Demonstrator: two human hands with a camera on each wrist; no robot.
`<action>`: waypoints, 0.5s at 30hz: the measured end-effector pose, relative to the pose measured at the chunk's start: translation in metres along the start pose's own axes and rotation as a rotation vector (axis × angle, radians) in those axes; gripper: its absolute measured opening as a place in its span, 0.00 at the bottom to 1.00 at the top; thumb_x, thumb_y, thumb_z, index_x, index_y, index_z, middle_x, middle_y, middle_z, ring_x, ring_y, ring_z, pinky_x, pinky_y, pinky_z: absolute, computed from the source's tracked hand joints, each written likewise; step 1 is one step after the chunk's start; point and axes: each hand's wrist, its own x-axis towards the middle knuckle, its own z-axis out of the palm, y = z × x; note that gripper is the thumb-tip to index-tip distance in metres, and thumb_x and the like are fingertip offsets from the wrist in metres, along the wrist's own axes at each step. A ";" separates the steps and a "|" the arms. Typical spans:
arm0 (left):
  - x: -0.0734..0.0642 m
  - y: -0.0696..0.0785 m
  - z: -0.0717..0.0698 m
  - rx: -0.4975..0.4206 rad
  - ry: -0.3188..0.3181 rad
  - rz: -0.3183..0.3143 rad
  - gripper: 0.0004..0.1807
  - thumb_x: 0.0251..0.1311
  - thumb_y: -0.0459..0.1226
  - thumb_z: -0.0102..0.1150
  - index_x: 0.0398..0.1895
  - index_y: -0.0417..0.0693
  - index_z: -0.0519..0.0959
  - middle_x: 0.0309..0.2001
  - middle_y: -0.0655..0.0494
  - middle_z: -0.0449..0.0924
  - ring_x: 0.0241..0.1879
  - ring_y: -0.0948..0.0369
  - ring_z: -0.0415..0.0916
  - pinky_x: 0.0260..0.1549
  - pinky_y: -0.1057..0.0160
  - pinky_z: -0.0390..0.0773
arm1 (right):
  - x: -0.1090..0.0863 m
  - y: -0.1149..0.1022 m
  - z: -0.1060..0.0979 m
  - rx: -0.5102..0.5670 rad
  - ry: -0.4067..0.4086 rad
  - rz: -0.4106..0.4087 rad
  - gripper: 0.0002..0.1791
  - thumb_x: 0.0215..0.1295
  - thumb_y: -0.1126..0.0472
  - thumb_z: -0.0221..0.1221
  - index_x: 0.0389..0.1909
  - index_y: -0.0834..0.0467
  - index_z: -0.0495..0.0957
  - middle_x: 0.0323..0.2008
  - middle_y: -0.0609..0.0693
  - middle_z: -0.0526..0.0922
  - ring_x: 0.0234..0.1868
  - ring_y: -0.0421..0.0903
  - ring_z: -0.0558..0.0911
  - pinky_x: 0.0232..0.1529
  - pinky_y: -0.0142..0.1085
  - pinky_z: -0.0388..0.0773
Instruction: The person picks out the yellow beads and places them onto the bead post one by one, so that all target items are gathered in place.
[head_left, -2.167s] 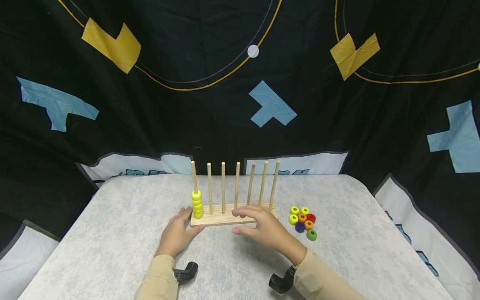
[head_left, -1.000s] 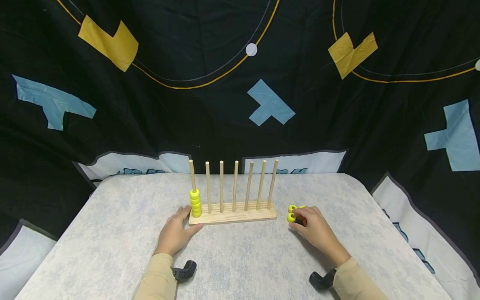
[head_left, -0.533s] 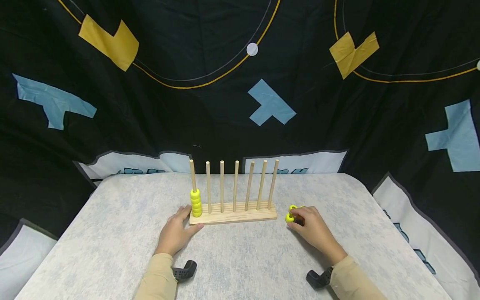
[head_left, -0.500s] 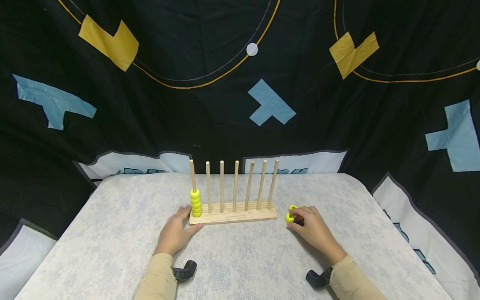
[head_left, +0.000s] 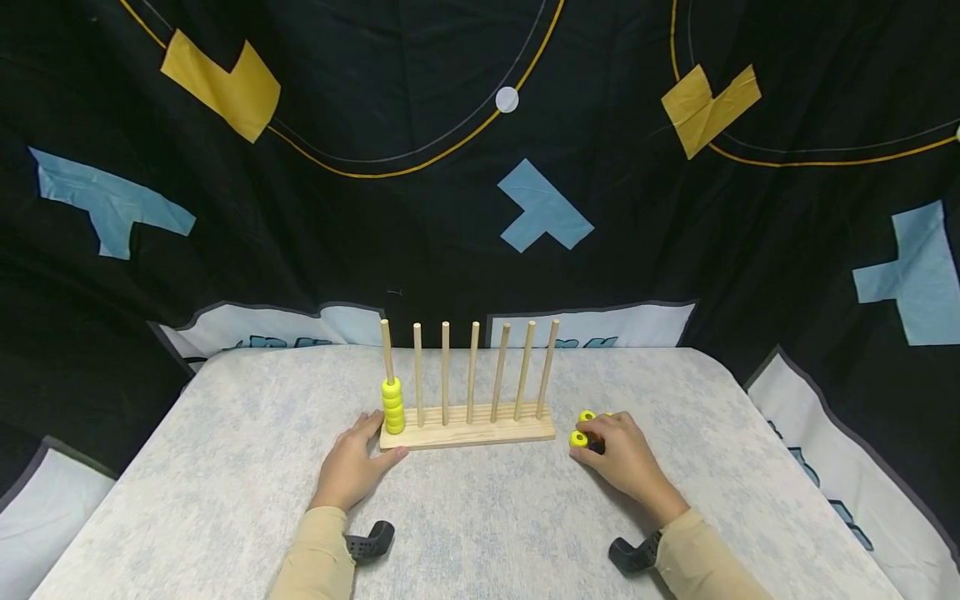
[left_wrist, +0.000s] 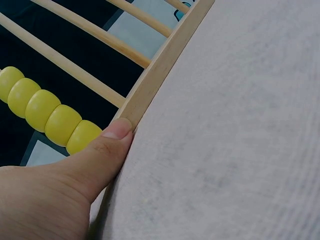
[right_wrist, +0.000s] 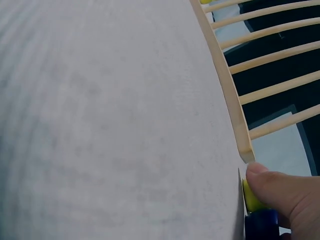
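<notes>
A wooden peg rack [head_left: 480, 431] stands on the table, with several upright pegs in a row. A stack of yellow beads [head_left: 393, 407] sits on its leftmost peg. My left hand [head_left: 349, 468] holds the base's left end, thumb [left_wrist: 117, 129] against the front edge in the left wrist view. To the rack's right, my right hand [head_left: 630, 462] pinches a yellow bead [head_left: 577, 439] low over the tabletop. In the right wrist view a dark blue bead [right_wrist: 261, 225] lies beside that yellow bead [right_wrist: 253, 197], partly behind the thumb.
Another yellow bead [head_left: 587, 416] lies just beyond the right fingers, and more beads are mostly hidden under that hand. A black curtain [head_left: 420, 250] hangs behind the pale table [head_left: 225, 467].
My right hand has gone from in front of the rack to the beads, taken hold of a yellow one and drawn it slightly left. The left hand has stayed on the rack.
</notes>
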 end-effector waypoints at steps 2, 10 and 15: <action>0.000 0.000 0.000 0.000 -0.001 0.000 0.47 0.57 0.56 0.68 0.74 0.43 0.63 0.75 0.43 0.60 0.76 0.42 0.53 0.71 0.35 0.56 | 0.000 0.000 0.001 -0.009 -0.005 0.010 0.23 0.55 0.50 0.73 0.51 0.54 0.84 0.51 0.52 0.85 0.53 0.52 0.76 0.54 0.53 0.75; -0.001 0.001 -0.001 0.003 0.004 0.002 0.47 0.57 0.55 0.68 0.74 0.42 0.63 0.75 0.43 0.60 0.76 0.41 0.54 0.71 0.35 0.57 | -0.001 0.000 0.004 0.039 -0.001 0.033 0.23 0.56 0.51 0.72 0.51 0.54 0.84 0.50 0.52 0.85 0.54 0.51 0.75 0.54 0.52 0.75; -0.001 0.001 0.000 0.006 0.006 0.003 0.46 0.57 0.55 0.68 0.74 0.43 0.63 0.75 0.43 0.60 0.76 0.41 0.54 0.70 0.34 0.58 | -0.002 -0.003 0.001 0.109 0.001 0.010 0.22 0.57 0.53 0.72 0.51 0.56 0.83 0.48 0.48 0.85 0.49 0.45 0.76 0.51 0.45 0.79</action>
